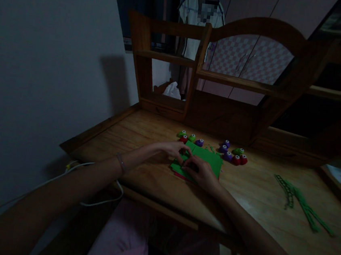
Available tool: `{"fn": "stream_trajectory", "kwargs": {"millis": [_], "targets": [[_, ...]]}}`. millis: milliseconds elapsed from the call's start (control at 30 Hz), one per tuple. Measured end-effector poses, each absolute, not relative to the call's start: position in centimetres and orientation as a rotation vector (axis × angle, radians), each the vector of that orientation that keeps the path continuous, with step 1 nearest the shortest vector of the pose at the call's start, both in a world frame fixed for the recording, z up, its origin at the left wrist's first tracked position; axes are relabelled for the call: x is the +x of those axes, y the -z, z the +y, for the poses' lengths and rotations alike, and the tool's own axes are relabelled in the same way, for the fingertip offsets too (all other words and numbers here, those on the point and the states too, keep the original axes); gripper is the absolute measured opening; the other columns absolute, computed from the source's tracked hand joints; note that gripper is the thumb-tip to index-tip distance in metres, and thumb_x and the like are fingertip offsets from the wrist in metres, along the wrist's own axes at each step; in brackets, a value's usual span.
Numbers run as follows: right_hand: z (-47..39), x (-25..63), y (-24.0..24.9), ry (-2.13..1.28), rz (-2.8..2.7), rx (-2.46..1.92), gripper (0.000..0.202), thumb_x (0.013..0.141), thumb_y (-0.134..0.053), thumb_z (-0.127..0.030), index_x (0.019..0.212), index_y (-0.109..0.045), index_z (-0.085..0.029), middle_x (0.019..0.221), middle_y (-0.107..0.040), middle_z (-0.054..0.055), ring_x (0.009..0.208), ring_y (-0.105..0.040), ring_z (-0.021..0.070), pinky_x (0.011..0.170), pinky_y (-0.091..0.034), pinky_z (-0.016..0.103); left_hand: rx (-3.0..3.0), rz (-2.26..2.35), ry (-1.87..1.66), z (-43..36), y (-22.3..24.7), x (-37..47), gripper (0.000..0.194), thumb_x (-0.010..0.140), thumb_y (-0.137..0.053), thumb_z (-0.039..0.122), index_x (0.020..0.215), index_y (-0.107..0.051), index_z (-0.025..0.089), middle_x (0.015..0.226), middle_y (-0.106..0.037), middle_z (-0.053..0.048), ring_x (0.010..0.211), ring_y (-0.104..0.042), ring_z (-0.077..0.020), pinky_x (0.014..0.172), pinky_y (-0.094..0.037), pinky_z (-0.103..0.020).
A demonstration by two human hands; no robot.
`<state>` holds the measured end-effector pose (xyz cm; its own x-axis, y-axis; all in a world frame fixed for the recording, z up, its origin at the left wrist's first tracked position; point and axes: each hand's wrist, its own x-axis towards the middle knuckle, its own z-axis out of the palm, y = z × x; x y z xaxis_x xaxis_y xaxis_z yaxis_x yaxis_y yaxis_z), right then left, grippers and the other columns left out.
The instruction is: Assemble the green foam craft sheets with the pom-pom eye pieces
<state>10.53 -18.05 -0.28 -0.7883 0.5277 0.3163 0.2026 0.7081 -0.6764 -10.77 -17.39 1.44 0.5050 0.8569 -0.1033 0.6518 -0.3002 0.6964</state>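
Observation:
A stack of green sheets [206, 157] lies on the wooden desk, with a red edge showing underneath. My left hand [176, 150] is over the left part of the stack, its thumb and fingers curled inward. Close against it, my right hand [201, 172] rests on the near part of the sheets with its fingers bent together. The fingertips of both hands meet over the green surface; whatever is between them is too small and dark to make out. Small green scraps [212, 149] lie at the stack's far edge.
Behind the stack sit several small rounded green, red and purple pieces with white eye-like tops [227, 155]. Green strands [305, 206] and a strip with holes [286, 188] lie to the right. A wooden shelf [230, 80] borders the back; a white cable [101, 204] hangs at the left.

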Motion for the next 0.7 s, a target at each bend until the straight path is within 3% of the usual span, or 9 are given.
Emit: {"fn": "stream_trajectory", "kwargs": {"millis": [367,700], "targets": [[-17.92,10.52,-0.05,-0.906,-2.444,-0.418,0.006,0.087,-0.056,-0.021,0.088,-0.062,-0.021,0.094,-0.063,0.004,0.089,-0.059,0.0175,0.081,-0.043,0.028,2.067,1.276,-0.309,-17.72,-2.12,-10.34,0.052,0.06,-0.076,0.017,0.111,-0.061,0.017,0.105,-0.062,-0.002,0.095,-0.054,-0.0181,0.081,-0.04,-0.024],[-17.55,11.16,-0.43,-0.983,-2.483,-0.384,0.009,0.087,-0.058,-0.027,0.09,-0.064,-0.021,0.096,-0.061,0.005,0.093,-0.058,0.0189,0.085,-0.044,0.031,2.042,1.266,-0.312,-17.54,-1.8,-10.47,0.052,0.061,-0.077,0.022,0.111,-0.062,0.019,0.104,-0.06,-0.003,0.095,-0.053,-0.0188,0.078,-0.04,-0.025]]}}
